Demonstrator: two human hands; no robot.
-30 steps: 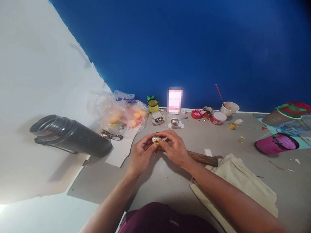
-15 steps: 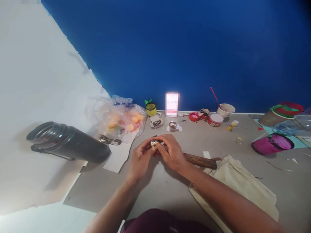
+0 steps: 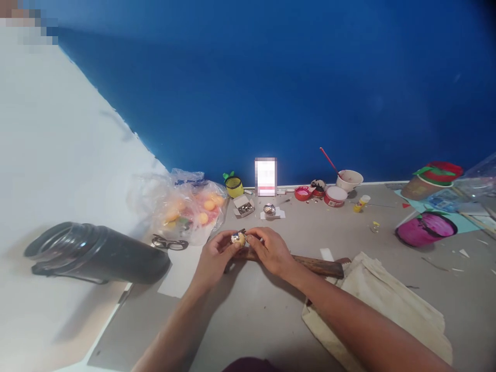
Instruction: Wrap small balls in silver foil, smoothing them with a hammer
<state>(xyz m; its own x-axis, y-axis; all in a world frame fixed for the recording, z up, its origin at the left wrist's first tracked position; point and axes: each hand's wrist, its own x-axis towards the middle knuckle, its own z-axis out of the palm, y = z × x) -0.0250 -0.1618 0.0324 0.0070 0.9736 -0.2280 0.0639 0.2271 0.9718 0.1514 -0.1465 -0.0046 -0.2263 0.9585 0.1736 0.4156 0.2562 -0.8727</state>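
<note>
Just above the long brown wooden stick [image 3: 312, 265], the left hand [image 3: 214, 258] and the right hand [image 3: 271, 252] are pinching a small silver-and-yellow ball [image 3: 238, 238], fingertips closed on it, while beyond the stick a small open white cardboard box [image 3: 244, 207] is holding silvery beads and a clear plastic bag [image 3: 186, 204] is holding orange balls.

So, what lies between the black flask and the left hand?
A white sheet of paper lies between the black flask and the left hand holding a small ball, in the head view.
</note>
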